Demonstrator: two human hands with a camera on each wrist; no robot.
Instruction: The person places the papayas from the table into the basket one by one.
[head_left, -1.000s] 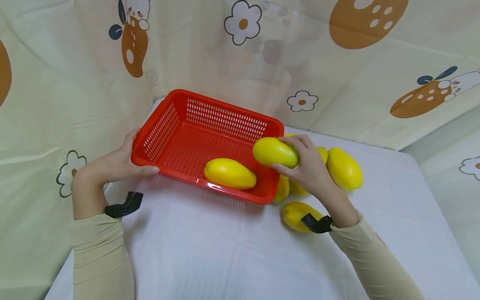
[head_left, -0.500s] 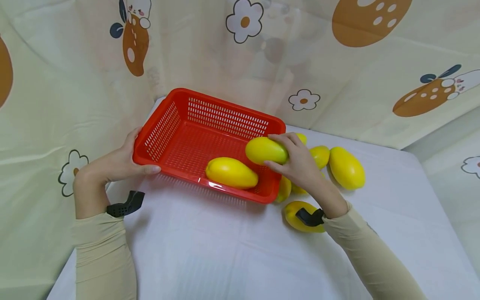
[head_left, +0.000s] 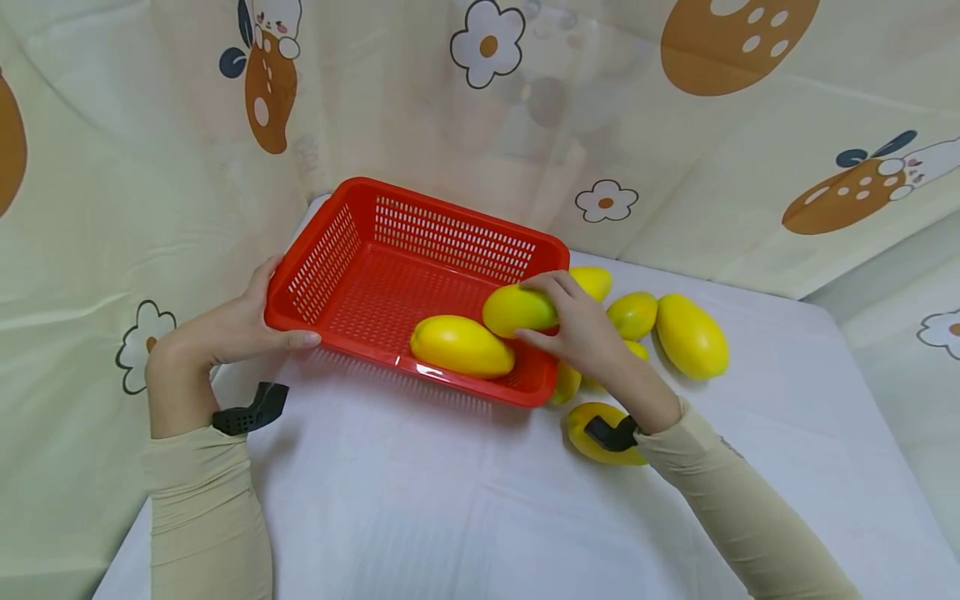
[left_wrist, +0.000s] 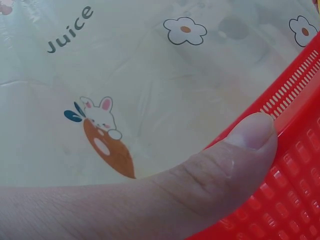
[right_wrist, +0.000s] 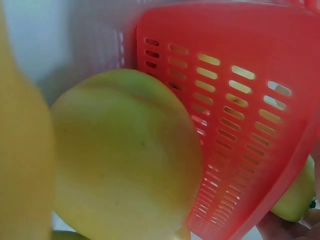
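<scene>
A cream printed curtain [head_left: 690,200] hangs behind the red basket, and a white-covered table [head_left: 420,500] spreads out beneath it. The red basket [head_left: 450,237] itself is a slotted rectangle, set at a slant. At its left end, the left hand [head_left: 240,325] grips the rim, thumb laid along the near corner; the other fingers are mostly hidden, so how tightly they curl I cannot tell. Over its right end, the right hand [head_left: 573,333] is parted just as wide as its load—thumb below, fingers above, curved round one end of the greenish-yellow fruit [head_left: 517,310]. That fruit is over the basket's interior; whether it touches the floor is unclear. Inside, along the near wall, lies the yellow fruit [head_left: 461,346]. Right of the basket sit several more fruits [head_left: 692,336], the nearest partly hidden by a black wrist mount [head_left: 611,434].
</scene>
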